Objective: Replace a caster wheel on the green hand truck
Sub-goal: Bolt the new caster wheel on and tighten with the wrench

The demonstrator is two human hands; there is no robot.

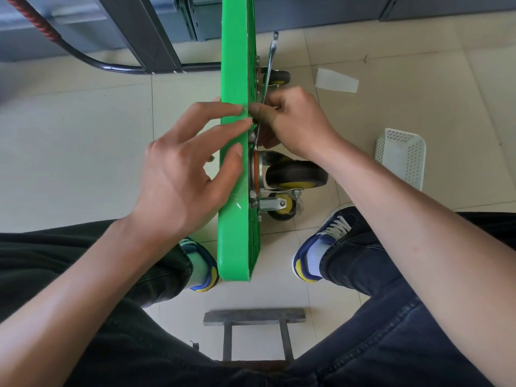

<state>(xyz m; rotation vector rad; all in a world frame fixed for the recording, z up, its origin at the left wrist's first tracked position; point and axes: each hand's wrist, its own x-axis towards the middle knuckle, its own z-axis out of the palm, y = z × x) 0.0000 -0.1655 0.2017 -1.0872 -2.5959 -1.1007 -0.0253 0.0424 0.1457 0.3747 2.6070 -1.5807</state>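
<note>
Green hand truck [237,163]: stands on edge on the tiled floor between your feet, deck face to your left, underside and wheels to your right; the green plastic looks clean and glossy. Near caster wheel [296,175]: black tyre, yellow hub, silver fork, its plate sitting flat against the underside, so by the look of it the caster is mounted and you are at the bolts, whether tightening or loosening cannot be told. Second caster [282,208] sits just below it, a third [277,77] farther along. Wrench [268,65]: slim, silver, running up away from you beside the deck. Right hand [293,121]: fingers curled tight around the wrench's lower end, just above the near caster's plate. Left hand [184,174]: fingers spread straight, fingertips pressing the deck's edge, holding nothing.
</note>
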